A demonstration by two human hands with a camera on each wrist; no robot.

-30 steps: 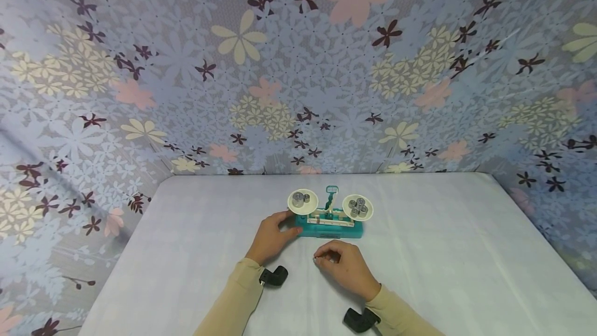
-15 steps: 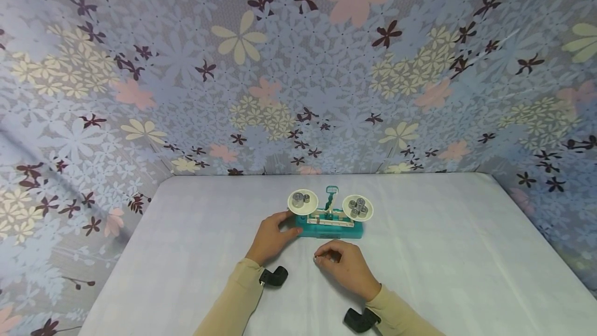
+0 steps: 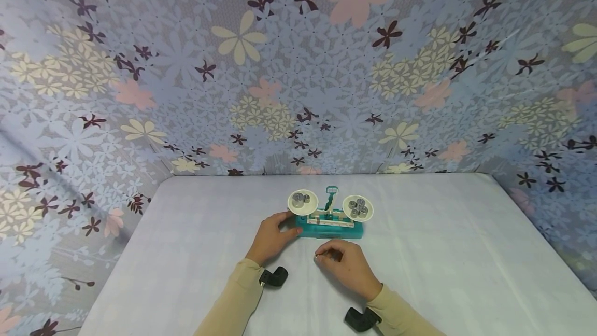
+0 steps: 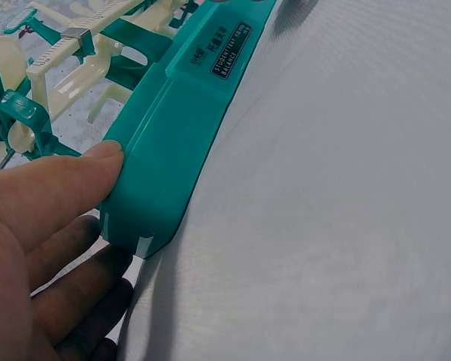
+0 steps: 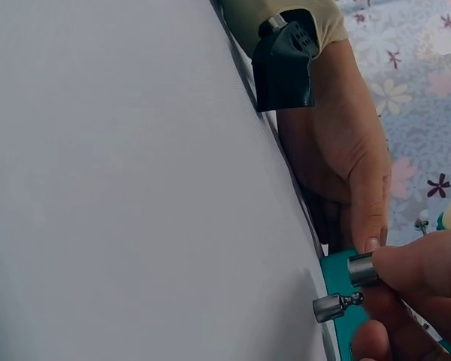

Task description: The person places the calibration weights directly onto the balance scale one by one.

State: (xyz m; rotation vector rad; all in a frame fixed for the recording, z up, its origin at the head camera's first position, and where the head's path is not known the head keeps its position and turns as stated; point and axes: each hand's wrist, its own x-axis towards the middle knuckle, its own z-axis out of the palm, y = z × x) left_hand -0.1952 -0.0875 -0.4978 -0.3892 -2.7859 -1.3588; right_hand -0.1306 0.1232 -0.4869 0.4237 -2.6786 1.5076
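A teal student balance [image 3: 330, 231] with two cream pans stands in front of my hands in the head view. My left hand [image 3: 272, 236] holds its left end; in the left wrist view the thumb [image 4: 90, 177] presses the teal base [image 4: 161, 165], fingers at the end face. Just in front of the base, my right hand [image 3: 345, 266] pinches a small metal weight [image 5: 363, 268]. A second, knobbed weight [image 5: 331, 307] shows at the same fingertips in the right wrist view; how it is held is partly hidden.
Two metal weights sit in the left pan [image 3: 311, 208], and several lie in the right pan [image 3: 369, 214]. A white cloth [image 3: 443, 263] covers the table. Behind it rises a flowered backdrop [image 3: 298, 66]. Each wrist carries a black camera [image 3: 275, 277].
My right hand has shifted very slightly, with its weights still at the fingertips. The left hand and the balance look the same.
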